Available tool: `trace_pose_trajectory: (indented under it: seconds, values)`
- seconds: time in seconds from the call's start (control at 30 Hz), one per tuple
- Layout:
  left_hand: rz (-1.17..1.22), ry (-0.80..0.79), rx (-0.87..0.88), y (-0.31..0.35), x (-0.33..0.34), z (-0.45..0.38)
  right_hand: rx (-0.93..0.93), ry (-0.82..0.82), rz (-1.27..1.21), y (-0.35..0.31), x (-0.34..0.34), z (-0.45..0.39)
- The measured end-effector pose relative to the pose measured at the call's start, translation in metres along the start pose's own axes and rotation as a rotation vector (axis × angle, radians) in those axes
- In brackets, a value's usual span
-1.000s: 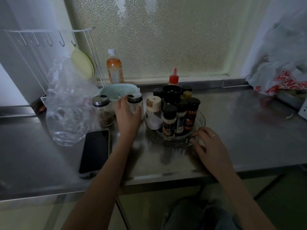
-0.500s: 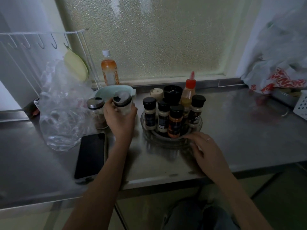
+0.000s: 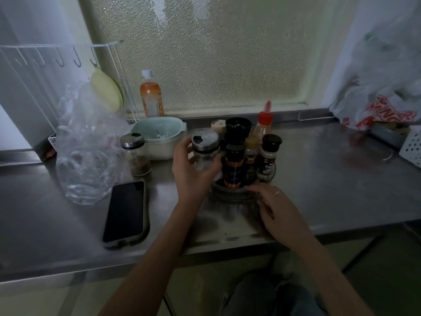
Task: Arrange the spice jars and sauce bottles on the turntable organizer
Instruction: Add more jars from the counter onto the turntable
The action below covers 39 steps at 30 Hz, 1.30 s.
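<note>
Head view looks down on a steel bench (image 3: 319, 179) below a frosted window. Left hand (image 3: 193, 169) has its fingers (image 3: 182, 144) curled round a clear glass shaker jar (image 3: 205, 149) with a metal flip lid, held upright at the left rim of the turntable organizer (image 3: 234, 192), touching or just above it; which, I cannot tell. Right hand (image 3: 275, 208) lies at the turntable's near right rim, fingers loosely bent with the tips on the edge, gripping nothing. On the turntable stand crowded jars: an orange-labelled spice jar (image 3: 233, 167) at the front, a white-bodied black-capped jar (image 3: 268, 156) at the right, a red-capped sauce bottle (image 3: 264, 124) at the back. A second glass jar (image 3: 136, 153) with brown spice stands on the bench well left of the turntable, near a pale green bowl (image 3: 159, 137) and a clear plastic bag (image 3: 88, 151). A phone (image 3: 125, 213) lies near the front edge. Bare steel stretches to the turntable's right as far as a white plastic bag (image 3: 376, 106).
</note>
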<state>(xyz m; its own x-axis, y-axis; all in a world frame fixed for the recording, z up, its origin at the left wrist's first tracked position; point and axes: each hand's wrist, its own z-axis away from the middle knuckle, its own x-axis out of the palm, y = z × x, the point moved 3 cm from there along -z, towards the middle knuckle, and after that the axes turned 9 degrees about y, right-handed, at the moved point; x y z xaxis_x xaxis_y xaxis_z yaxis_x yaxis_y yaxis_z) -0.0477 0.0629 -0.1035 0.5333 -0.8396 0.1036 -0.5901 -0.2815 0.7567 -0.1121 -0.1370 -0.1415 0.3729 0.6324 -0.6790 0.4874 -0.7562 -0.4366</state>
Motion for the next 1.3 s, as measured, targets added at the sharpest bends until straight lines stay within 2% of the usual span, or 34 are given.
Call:
trace_pose_trajectory:
  seconds: [0.23,0.4,0.7,0.77,0.83,0.9,0.97,1.1,1.23,1.3]
  values:
    - [0.081,-0.084,-0.051,-0.003,0.007,0.000,-0.022,-0.021,-0.012,-0.002,0.000,-0.001]
    - [-0.018,-0.187,0.021,-0.008,0.014,0.001,-0.043,-0.038,-0.030,-0.005,-0.001,-0.002]
    - [-0.152,-0.167,0.060,-0.013,0.012,0.002,-0.028,-0.059,-0.059,-0.005,0.001,0.000]
    - [-0.162,-0.181,0.084,-0.009,0.009,-0.001,0.022,-0.003,-0.084,-0.002,-0.002,0.001]
    - [-0.178,-0.038,0.038,-0.009,-0.006,-0.010,0.106,0.127,-0.058,0.002,-0.005,0.001]
    - [-0.218,0.223,-0.064,-0.016,-0.028,-0.026,0.142,0.231,0.005,0.004,-0.007,0.000]
    - [-0.329,0.372,-0.160,-0.027,-0.046,-0.039,0.116,0.233,0.055,0.003,-0.006,0.000]
    - [-0.495,0.345,-0.251,-0.049,-0.053,-0.056,0.044,0.159,0.071,-0.002,-0.008,0.003]
    - [-0.497,0.369,-0.321,-0.067,-0.054,-0.076,-0.047,0.122,0.093,-0.011,-0.008,0.004]
    - [-0.448,0.420,-0.338,-0.071,-0.057,-0.080,0.007,0.163,0.117,-0.007,-0.009,0.004]
